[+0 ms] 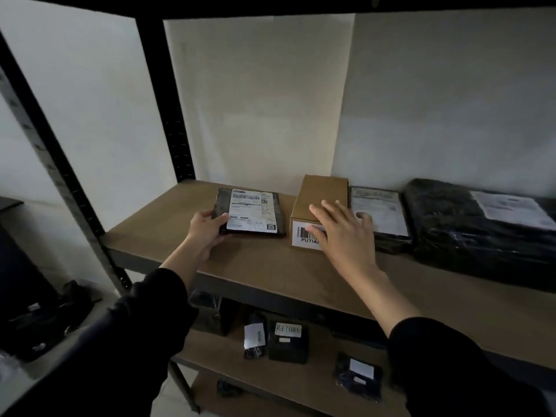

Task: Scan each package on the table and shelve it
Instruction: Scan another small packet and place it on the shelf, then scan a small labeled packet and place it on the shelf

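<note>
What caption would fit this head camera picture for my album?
Left hand slides a labelled dark package onto the shelf beside a cardboard box under the open right hand.

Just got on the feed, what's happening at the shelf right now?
A person is shelving parcels. The left hand grips the near left corner of a flat dark parcel lying label-up on the brown shelf board. The right hand is open, fingers spread over the front of a cardboard box next to it. Two more dark bagged parcels lie to the right. Whether the parcel was scanned cannot be told.
</note>
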A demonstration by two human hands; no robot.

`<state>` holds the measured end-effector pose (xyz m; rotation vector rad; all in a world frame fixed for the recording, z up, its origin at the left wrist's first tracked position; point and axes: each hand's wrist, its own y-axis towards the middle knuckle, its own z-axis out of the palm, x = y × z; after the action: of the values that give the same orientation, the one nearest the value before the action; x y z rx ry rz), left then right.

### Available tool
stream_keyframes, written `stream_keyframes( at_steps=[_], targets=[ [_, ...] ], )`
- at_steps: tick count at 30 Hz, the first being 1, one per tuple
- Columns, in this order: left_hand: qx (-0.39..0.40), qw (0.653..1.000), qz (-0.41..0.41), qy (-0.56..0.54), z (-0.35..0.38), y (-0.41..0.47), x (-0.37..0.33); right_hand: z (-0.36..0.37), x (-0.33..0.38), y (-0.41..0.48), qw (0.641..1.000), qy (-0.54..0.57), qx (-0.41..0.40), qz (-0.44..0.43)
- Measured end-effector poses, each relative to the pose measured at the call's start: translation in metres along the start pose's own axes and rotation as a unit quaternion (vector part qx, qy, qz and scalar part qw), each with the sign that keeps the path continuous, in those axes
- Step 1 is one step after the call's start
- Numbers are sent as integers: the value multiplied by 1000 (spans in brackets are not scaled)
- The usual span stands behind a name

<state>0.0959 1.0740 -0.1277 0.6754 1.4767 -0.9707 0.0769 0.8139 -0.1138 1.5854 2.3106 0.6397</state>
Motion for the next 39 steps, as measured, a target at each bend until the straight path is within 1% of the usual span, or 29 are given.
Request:
stream_keyframes(
  at_steps=[1,2,3,5,6,8,10,12,14,15,17,19,22,25,27,29,31,32,33,35,37,39],
  targets=[
    [-2,999,7,36,4,4,0,1,3,0,1000,0,6,11],
    [-6,994,27,104,7,9,-1,2,5,0,1000,1,6,21],
    [-8,979,58,196,9,15,-2,3,7,-1,1000,2,2,29],
    [3,927,117,356,15,23,-6,4,10,-2,999,0,-8,39],
    [18,906,131,403,19,27,-8,4,11,-2,999,-5,-5,44],
    [40,877,116,464,27,37,-11,4,12,-2,998,-14,20,56],
    [35,863,78,498,31,41,-12,6,11,-1,997,-15,51,60],
    [30,856,68,511,32,40,-9,6,9,-1,997,-5,62,53],
    [9,865,99,492,35,31,-4,3,6,-6,998,22,42,50],
    [-10,873,126,471,37,24,-2,0,5,-10,998,39,17,51],
    [-41,885,190,423,44,5,4,-7,0,-22,996,56,-56,40],
    [-48,882,244,399,53,-21,10,-11,-10,-39,991,62,-113,32],
    [-52,880,274,384,68,-63,20,-19,-31,-70,990,85,-101,43],
    [-87,871,300,380,80,-110,33,-34,-59,-108,987,113,-105,41],
    [-112,859,336,371,94,-155,47,-51,-88,-146,985,132,-104,34],
    [-114,855,371,345,115,-205,63,-67,-124,-191,984,150,-99,15],
    [-91,856,386,332,145,-260,84,-83,-160,-240,980,178,-92,-10],
    [-63,853,390,341,162,-286,95,-90,-176,-265,977,190,-92,-16],
    [-15,848,388,361,180,-313,107,-96,-192,-289,976,198,-92,-16],
    [116,828,359,415,217,-360,132,-106,-225,-333,977,205,-67,0],
    [211,802,322,456,255,-395,155,-111,-263,-371,975,214,-16,47],
    [289,783,290,469,295,-421,177,-111,-307,-407,968,213,27,127]
  ],
)
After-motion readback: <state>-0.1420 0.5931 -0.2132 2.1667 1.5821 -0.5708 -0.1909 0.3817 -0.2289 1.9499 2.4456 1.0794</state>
